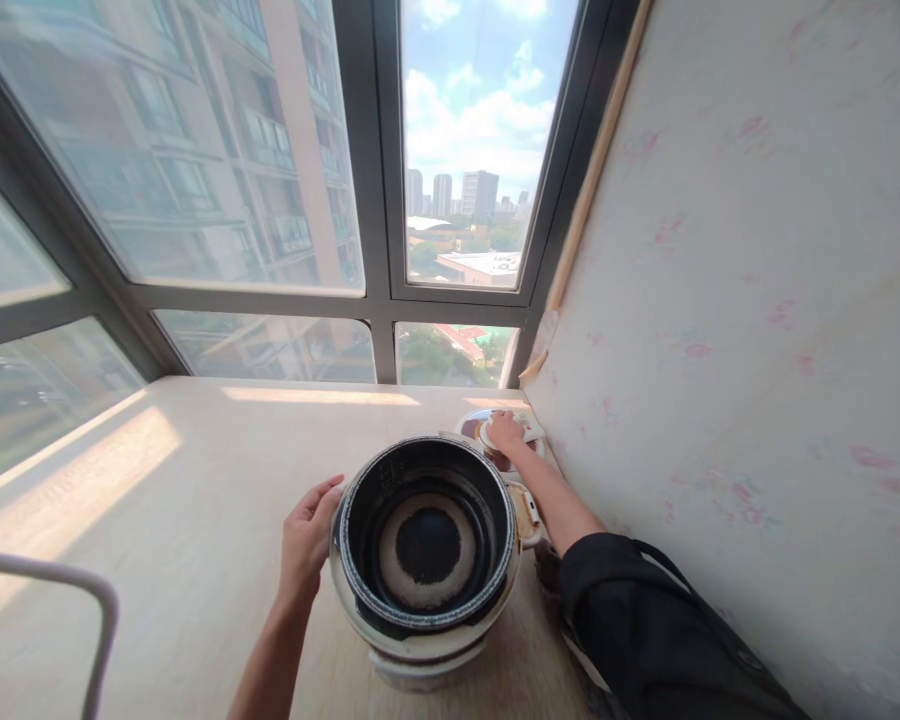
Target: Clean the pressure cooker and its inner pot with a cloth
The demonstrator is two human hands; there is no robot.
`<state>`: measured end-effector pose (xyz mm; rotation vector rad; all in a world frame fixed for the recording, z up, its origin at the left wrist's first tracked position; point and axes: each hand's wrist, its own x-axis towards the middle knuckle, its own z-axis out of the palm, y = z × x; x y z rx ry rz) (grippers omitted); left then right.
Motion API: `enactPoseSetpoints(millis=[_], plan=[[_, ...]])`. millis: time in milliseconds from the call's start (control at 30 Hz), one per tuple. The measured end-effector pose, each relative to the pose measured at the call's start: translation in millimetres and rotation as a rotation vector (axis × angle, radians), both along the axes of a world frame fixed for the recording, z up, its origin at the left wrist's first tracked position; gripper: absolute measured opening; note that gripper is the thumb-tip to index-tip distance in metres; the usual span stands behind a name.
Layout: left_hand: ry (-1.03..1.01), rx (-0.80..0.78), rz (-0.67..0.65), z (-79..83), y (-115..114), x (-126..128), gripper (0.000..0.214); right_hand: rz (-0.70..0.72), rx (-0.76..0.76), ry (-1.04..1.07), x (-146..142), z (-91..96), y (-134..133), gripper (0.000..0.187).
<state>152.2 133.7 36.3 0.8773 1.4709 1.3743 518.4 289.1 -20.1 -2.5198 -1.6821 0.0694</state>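
An electric pressure cooker body (429, 675), off-white and stained, stands upright on the sill without its lid. Inside it sits a black inner pot (427, 545), worn pale in a ring on its bottom, with nothing in it. My left hand (309, 535) is closed at the cooker's left side, thumb at the rim and fingertips hidden behind the edge. Beyond the cooker, on the right, lies a round shiny lid (474, 424) with a pale rim. My right hand (507, 432) reaches over and is closed on the handle on its top.
The pale sill (217, 500) runs up to grey-framed windows (379, 250). A flowered papered wall (705, 330) rises close on the right. At lower left a bent pale tube (60, 570) stands up. A dark object (547, 570) lies between cooker and wall.
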Motion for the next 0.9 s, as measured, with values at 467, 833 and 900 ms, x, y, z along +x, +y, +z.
enactPoseSetpoints(millis=[467, 833, 900], plan=[[-0.027, 0.033, 0.012, -3.1, 0.4, 1.3, 0.056, 0.01, 0.132, 0.191, 14.0, 64.9, 2.7, 0.048], [-0.034, 0.084, -0.01, -7.3, 1.2, 1.5, 0.052, 0.201, 0.451, 0.247, -8.7, 215.3, -3.3, 0.041], [-0.039, 0.094, -0.011, -8.0, 1.1, 1.7, 0.053, 0.289, 0.541, 0.3, -19.0, 233.7, -16.7, 0.039]])
